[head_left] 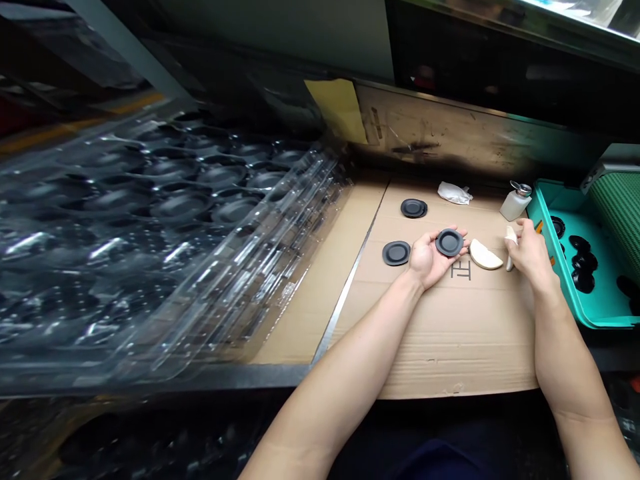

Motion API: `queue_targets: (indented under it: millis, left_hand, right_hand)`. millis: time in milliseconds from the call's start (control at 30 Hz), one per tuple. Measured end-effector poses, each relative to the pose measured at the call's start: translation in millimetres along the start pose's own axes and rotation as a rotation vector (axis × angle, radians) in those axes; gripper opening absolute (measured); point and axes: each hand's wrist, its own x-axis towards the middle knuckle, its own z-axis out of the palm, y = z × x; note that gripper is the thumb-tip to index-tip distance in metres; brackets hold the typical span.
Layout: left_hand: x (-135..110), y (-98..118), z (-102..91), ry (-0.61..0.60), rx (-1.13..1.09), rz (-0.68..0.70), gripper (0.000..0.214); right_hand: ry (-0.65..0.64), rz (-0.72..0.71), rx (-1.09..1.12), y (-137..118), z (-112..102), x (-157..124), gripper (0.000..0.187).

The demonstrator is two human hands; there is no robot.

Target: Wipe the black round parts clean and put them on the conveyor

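My left hand (431, 259) lies palm up over the cardboard and holds a round black disc (449, 243) at its fingertips. My right hand (529, 252) is curled, with a pale finger cot on one finger; what it grips is hard to make out. A cream half-moon pad (484, 256) lies on the cardboard between the two hands. A second black disc (396, 253) rests just left of my left hand, and a third black disc (413, 209) lies farther back.
A stack of clear plastic blister trays (165, 227) holding dark discs fills the left. A teal tray (585, 267) with several black parts stands at the right. A small white pump bottle (516, 201) and a crumpled white wipe (454, 193) sit behind. Cardboard (450, 333) covers the bench.
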Motion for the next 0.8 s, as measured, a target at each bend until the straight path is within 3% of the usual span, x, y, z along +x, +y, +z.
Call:
queue_targets:
  millis: [100, 167, 333, 533, 800]
  left_hand:
    - [2, -2, 1.0, 0.011, 0.017, -0.011, 0.044]
    - [3, -3, 1.9, 0.027, 0.027, -0.013, 0.044]
    - [4, -5, 2.5, 0.032, 0.042, -0.032, 0.042]
    - [4, -8, 0.6, -0.012, 0.033, -0.028, 0.038]
    - [7, -9, 0.4, -0.041, 0.024, -0.027, 0.030]
  right_hand:
    - [0.092, -0.031, 0.267, -8, 4, 1, 0.044]
    - [0.160, -0.028, 0.314, -13, 3, 5, 0.038]
    - [0.338, 0.023, 0.054, -20, -15, 41, 0.042]
    - [0.160, 0.052, -0.194, -17, -40, 98, 0.043]
    - [-0.045, -0.043, -0.373, -9, -58, 127, 0.035]
